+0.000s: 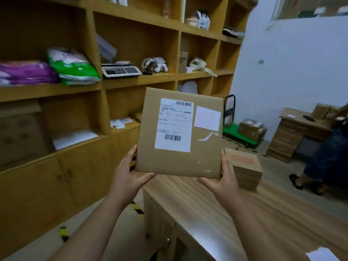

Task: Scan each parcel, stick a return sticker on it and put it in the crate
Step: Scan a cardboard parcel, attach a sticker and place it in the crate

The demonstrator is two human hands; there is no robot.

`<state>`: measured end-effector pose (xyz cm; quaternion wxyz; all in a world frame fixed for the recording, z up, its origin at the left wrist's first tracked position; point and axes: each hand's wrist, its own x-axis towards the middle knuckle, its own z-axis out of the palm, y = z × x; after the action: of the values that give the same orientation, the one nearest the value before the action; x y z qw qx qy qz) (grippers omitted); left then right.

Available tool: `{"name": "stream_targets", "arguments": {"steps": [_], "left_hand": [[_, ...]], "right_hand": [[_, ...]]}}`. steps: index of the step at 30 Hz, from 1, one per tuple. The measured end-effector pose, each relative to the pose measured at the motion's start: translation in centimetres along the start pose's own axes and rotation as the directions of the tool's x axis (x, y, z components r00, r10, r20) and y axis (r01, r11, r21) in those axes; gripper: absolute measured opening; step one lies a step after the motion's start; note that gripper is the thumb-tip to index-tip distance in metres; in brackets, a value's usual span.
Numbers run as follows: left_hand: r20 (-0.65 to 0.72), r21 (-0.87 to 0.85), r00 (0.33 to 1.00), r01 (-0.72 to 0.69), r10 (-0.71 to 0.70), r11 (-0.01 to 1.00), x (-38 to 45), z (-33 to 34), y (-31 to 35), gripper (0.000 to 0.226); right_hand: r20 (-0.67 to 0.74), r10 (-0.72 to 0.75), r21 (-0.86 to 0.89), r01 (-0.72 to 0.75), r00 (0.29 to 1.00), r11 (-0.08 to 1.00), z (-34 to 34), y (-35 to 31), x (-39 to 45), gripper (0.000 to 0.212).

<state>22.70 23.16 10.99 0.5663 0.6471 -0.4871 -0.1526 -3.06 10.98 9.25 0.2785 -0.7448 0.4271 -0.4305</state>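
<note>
A flat cardboard parcel (178,132) stood upright in the middle of the frame, raised above the wooden worktop (216,213). The left hand (130,176) gripped its lower left edge, thumb curled under the bottom; the right hand (222,178) gripped the lower right edge the same way. On its facing side sat a white shipping label (174,125) with two barcodes, and just beside it, to the right, a smaller white sticker (207,118) with red lines. A second box (244,170) with red print rested on the worktop behind the right hand. Wooden shelves (139,80) filled the upper left, holding a scale (120,70) and bagged goods.
</note>
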Motion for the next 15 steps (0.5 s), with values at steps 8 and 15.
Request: {"name": "stream_targets", "arguments": {"steps": [8,15], "left_hand": [[-0.347,0.125,0.932,0.158,-0.106,0.979,-6.3,-18.2,-4.6,0.097],[-0.633,0.159,0.751,0.361,-0.186,0.919,-12.4,-30.5,-8.7,0.096]], "right_hand": [[0.302,-0.226,0.178,0.178,0.926,0.968,16.6,-11.5,-0.6,0.110],[0.567,-0.389,0.361,0.205,0.726,0.910,33.1,-19.8,-1.8,0.112]]}}
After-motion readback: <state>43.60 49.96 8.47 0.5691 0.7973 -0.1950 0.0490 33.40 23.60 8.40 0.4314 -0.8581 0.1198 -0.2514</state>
